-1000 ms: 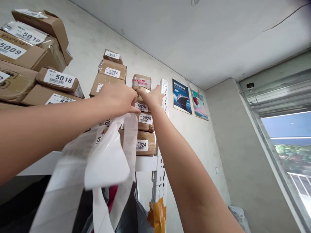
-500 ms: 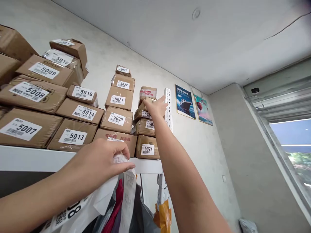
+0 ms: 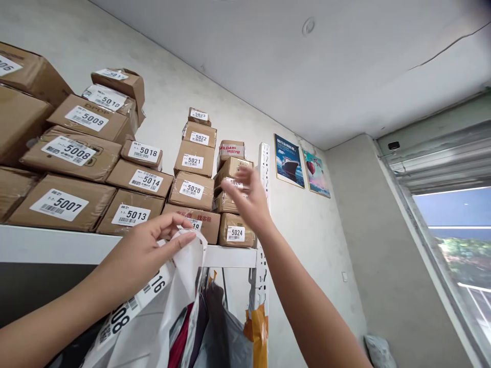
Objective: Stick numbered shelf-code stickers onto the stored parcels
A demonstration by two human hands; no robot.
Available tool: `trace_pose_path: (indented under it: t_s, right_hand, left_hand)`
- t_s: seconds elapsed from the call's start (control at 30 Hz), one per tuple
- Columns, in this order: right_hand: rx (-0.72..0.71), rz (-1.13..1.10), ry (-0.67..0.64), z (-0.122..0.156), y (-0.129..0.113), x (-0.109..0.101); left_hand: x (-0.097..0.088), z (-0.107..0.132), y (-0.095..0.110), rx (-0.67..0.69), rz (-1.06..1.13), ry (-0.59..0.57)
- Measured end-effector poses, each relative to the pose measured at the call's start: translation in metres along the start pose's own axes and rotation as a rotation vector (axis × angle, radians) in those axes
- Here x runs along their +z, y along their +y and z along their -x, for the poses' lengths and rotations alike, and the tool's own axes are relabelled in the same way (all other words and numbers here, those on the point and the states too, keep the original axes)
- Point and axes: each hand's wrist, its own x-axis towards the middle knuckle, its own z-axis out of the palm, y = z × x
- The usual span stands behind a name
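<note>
Pinched between thumb and fingers of my left hand [image 3: 148, 245] is a long strip of printed number labels [image 3: 187, 253] on white backing. It hangs down in folds, with large digits showing on part of it. My right hand [image 3: 251, 197] is raised with its fingers apart, slightly blurred and holding nothing. Behind its fingers is a taped cardboard box [image 3: 235, 164] whose label is partly covered. Below that box, another is mostly hidden by my hand, and a box labelled 5024 [image 3: 227, 221] stands at the bottom of the stack.
Several labelled cardboard boxes [image 3: 72, 158] are stacked on a white shelf [image 3: 49, 243]. A perforated upright post [image 3: 263, 266] is at its right end. Under the shelf hang grey bags [image 3: 226, 317] and an orange wrapping [image 3: 261, 332]. Two posters [image 3: 289, 162] are on the wall.
My right hand has drawn back from the box and down, uncovering more of it. My left hand has shifted slightly left and up with the label strip. The view has turned slightly left.
</note>
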Motion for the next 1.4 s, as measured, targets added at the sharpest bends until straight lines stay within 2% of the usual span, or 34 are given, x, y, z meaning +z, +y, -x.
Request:
trace_pose_path:
  t_s: [0.07,0.1,0.13,0.17,0.27,0.37,0.43,0.57,0.73,0.87,0.9,1.0,1.1,1.2,1.3,1.37,1.4]
  right_hand:
    - [0.064,-0.285,-0.389,0.036,-0.007,-0.001]
    - [0.131,-0.388,-0.515,0.052,-0.009,0.000]
    - [0.208,-0.477,-0.582,0.067,-0.009,0.001]
    - [0.283,-0.556,-0.586,0.080,-0.008,0.003]
    - [0.451,-0.716,-0.397,0.103,-0.004,0.011]
    - [0.525,-0.719,-0.224,0.111,0.000,0.020]
    - [0.515,-0.685,-0.152,0.115,0.001,0.026]
    - [0.399,-0.586,-0.029,0.126,0.001,0.032]
    - [0.296,-0.355,-0.091,0.129,0.002,0.026]
    - [0.351,-0.449,-0.089,0.124,0.002,0.024]
    - [0.380,-0.493,-0.091,0.122,0.001,0.025]
    - [0.441,-0.593,-0.103,0.117,0.000,0.028]
    - [0.410,-0.564,-0.067,0.110,0.000,0.033]
    - [0.316,-0.485,0.016,0.103,0.003,0.038]
    - [0.184,-0.363,0.016,0.092,0.006,0.038]
    - [0.077,-0.286,0.048,0.076,0.009,0.033]
    - [0.023,-0.251,0.115,0.062,0.012,0.028]
  left_hand:
    - [0.001,0.003,-0.002,0.016,0.180,-0.047]
    - [0.002,0.005,-0.003,0.014,0.277,-0.085]
    - [0.003,0.008,-0.004,0.004,0.358,-0.124]
    - [0.005,0.011,-0.005,-0.010,0.408,-0.158]
    - [0.010,0.021,-0.008,-0.011,0.348,-0.200]
    - [0.017,0.027,-0.008,0.001,0.252,-0.227]
    - [0.021,0.030,-0.007,-0.071,0.325,-0.238]
    - [0.031,0.032,-0.005,-0.179,0.425,-0.268]
    - [0.038,0.029,-0.014,-0.109,0.531,-0.330]
    - [0.045,0.030,-0.018,-0.302,0.625,-0.178]
    - [0.046,0.031,-0.018,-0.307,0.633,-0.137]
    - [0.051,0.030,-0.016,-0.200,0.531,-0.015]
    - [0.053,0.024,-0.015,-0.198,0.525,0.044]
    - [0.052,0.015,-0.014,-0.224,0.613,-0.048]
    - [0.050,0.010,-0.016,-0.278,0.590,-0.174]
    - [0.051,0.012,-0.020,-0.314,0.530,-0.239]
    - [0.052,0.015,-0.023,-0.312,0.493,-0.270]
